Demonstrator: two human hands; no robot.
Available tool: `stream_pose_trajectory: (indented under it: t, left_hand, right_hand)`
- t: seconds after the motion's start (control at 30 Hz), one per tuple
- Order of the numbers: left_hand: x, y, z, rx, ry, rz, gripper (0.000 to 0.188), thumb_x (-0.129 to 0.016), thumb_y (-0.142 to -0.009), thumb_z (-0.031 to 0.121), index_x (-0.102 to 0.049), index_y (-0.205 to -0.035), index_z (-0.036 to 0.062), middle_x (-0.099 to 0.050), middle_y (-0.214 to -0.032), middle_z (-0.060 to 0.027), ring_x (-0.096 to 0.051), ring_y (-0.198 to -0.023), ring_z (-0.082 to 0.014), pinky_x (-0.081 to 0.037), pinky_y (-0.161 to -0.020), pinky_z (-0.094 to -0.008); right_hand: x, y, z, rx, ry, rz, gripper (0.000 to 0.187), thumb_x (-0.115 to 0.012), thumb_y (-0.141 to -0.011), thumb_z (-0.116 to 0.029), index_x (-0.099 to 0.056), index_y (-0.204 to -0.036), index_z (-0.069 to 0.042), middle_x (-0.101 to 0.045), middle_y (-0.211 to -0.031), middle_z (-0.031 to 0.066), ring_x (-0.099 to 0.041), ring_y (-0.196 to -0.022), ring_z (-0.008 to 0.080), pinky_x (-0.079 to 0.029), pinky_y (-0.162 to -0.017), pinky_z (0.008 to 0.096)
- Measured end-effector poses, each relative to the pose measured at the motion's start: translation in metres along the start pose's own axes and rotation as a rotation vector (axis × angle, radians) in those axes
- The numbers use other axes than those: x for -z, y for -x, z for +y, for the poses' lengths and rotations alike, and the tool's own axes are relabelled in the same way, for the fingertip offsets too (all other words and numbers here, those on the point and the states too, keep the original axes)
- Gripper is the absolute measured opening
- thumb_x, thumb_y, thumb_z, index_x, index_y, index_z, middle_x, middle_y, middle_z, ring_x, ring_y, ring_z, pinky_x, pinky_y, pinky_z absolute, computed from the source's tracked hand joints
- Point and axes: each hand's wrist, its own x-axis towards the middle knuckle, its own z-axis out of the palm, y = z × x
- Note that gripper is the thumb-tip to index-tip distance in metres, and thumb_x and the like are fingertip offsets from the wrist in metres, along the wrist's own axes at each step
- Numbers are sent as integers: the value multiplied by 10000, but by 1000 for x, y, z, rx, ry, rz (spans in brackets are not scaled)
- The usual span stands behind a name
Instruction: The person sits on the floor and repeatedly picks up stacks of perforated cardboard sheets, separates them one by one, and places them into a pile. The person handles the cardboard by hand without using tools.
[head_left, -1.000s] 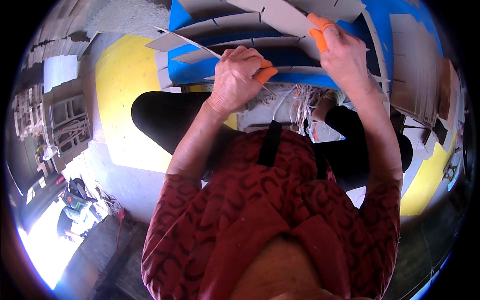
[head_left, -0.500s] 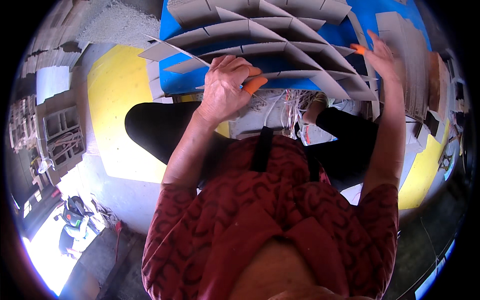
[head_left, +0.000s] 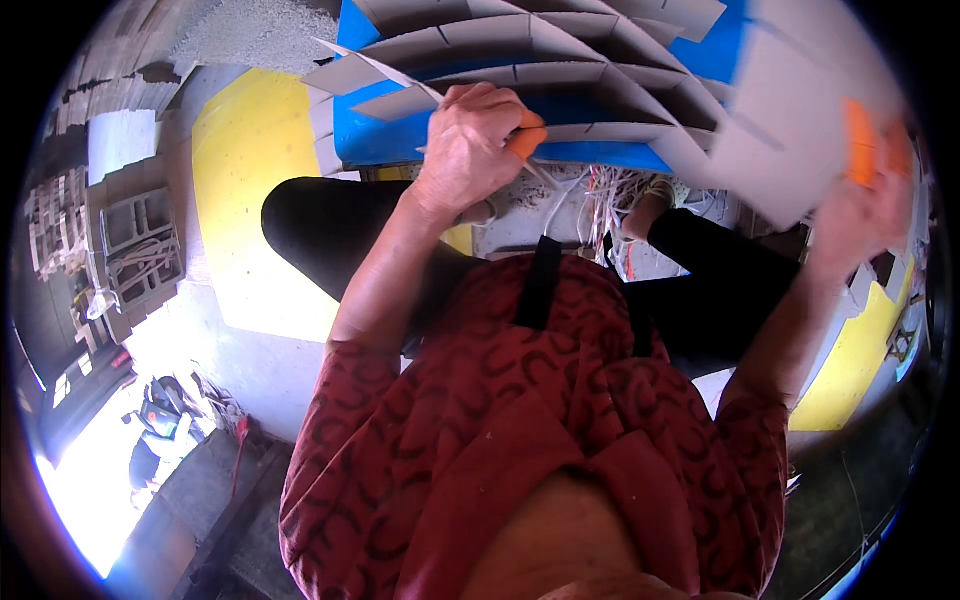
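A grid of slotted grey-brown cardboard dividers [head_left: 570, 75] stands partly interlocked on a blue tabletop [head_left: 375, 135]. My left hand [head_left: 475, 145], with orange covers on its fingers, is closed on a cardboard strip [head_left: 385, 70] at the near left of the grid. Off to the right, my right hand [head_left: 865, 205] grips a wide, slotted cardboard piece [head_left: 790, 110] by its right side. Motion blurs this hand, and the piece hides the table's right part and some of the grid's right end.
Yellow panels [head_left: 260, 180] lie on the floor at left and right. Stacked cardboard [head_left: 115, 65] stands at far left, above a grey crate [head_left: 140, 245]. Loose pale strips [head_left: 610, 205] lie under the table between my legs. Bright light enters at lower left.
My right hand has gone from reaching open by the stack at the right to holding a cardboard piece, raised near the grid. My left hand keeps its grip; the view has shifted slightly.
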Motion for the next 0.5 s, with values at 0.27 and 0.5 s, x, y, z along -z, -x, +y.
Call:
stream_pose_trajectory:
  t: [0.27,0.5]
  left_hand:
    - [-13,-4,4,-26,11,-13,114,-758,-701,49,-726,-808,69,-674,-786,-37,-637,-780,-225,-494,-775,-333]
    - [-10,-3,1,14,27,9,112,-752,-698,44,-723,-804,68,-672,-776,-34,-635,-774,-226,-495,-788,-340]
  right_hand:
    - [-81,42,-65,89,-265,-217,565,-612,-806,132,-530,-1345,-15,-669,-1208,141,-675,-664,215,-531,-590,265]
    - [-94,27,-68,214,-192,-188,472,-681,-795,97,-577,-1251,34,-700,-1112,152,-646,-614,173,-515,-556,259]
